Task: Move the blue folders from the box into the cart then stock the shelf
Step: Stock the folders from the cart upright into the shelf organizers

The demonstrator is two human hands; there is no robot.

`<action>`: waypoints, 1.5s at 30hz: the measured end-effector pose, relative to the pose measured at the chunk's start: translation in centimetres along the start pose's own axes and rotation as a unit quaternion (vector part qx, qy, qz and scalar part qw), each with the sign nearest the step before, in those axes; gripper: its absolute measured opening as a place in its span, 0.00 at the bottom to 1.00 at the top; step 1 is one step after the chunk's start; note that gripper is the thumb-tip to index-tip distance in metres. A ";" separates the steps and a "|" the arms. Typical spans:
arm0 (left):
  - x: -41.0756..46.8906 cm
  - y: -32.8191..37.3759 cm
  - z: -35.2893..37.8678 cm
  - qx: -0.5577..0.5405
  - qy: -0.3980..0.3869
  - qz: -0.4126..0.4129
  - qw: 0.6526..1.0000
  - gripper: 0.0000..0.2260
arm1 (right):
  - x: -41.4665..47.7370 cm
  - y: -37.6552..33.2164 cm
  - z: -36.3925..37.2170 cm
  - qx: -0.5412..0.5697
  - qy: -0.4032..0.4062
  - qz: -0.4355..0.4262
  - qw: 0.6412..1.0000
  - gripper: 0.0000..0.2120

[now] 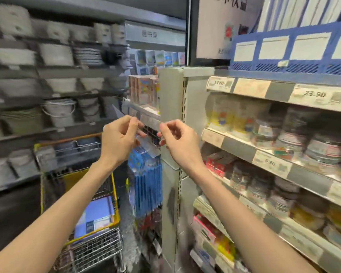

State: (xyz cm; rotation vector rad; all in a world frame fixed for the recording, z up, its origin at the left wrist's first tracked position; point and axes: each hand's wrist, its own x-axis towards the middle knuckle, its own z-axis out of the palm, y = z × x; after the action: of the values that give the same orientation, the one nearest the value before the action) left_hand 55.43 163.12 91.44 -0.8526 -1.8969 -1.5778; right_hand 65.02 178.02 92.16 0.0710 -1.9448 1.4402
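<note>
Blue folders (98,213) — yellow cart (116,201) (wire mesh).

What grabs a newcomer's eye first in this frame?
Two bare hands, the left hand and the right hand, are raised mid-frame and appear to pinch a clear plastic piece at the shelf end. Just below hang bright blue flat packs. At lower left, a yellow-rimmed wire cart holds a pale blue folder.

Both bare forearms reach forward and upward; left hand (119,138) and right hand (180,140), fingers curled, pinch opposite ends of a clear strip (149,148).
</note>
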 end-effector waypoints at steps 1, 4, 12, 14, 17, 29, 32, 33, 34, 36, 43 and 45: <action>-0.1 -1.3 -0.6 0.015 0.009 -0.004 1.000 0.15 | 0.2 0.9 1.4 0.007 -0.008 0.005 1.000 0.09; 0.0 -5.4 -2.4 0.029 0.036 -0.021 0.999 0.14 | 0.7 3.0 5.4 0.017 -0.039 0.017 0.999 0.09; 2.4 -16.7 -6.8 0.068 0.070 -0.072 0.993 0.14 | 4.9 7.4 17.3 0.079 -0.086 0.054 0.992 0.06; 3.6 -20.0 -7.9 0.074 0.082 -0.101 0.989 0.14 | 6.1 8.9 20.7 0.092 -0.088 0.073 0.989 0.07; 5.1 -24.8 -9.9 0.072 0.102 -0.143 0.982 0.13 | 7.8 11.3 25.7 0.083 -0.092 0.106 0.987 0.08; 4.3 -40.3 -15.0 0.110 0.073 -0.298 0.946 0.13 | 10.0 23.1 39.5 0.064 -0.077 0.273 0.957 0.08; 3.2 -42.3 -15.4 0.126 0.065 -0.322 0.936 0.13 | 10.0 25.4 40.6 0.046 -0.090 0.288 0.952 0.13; 3.0 -43.0 -15.6 0.133 0.063 -0.324 0.935 0.14 | 10.0 26.0 40.9 0.042 -0.095 0.288 0.952 0.13; 2.8 -43.3 -15.7 0.141 0.060 -0.327 0.932 0.14 | 10.0 26.4 41.3 0.035 -0.108 0.285 0.952 0.13; 2.8 -44.3 -16.0 0.159 0.051 -0.332 0.928 0.14 | 10.0 27.3 42.4 0.025 -0.135 0.281 0.950 0.12; 2.3 -52.2 -17.3 0.167 0.032 -0.400 0.901 0.13 | 10.1 32.0 47.6 -0.016 -0.170 0.324 0.931 0.12; 1.9 -56.0 -17.4 0.153 0.031 -0.434 0.887 0.13 | 10.3 34.3 49.6 -0.038 -0.174 0.343 0.922 0.13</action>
State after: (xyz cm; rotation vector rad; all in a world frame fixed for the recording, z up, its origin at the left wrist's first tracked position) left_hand 12.29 139.45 59.48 0.2520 -2.5582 -1.6255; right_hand 17.69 152.17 63.33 -0.4677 -2.4604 1.8819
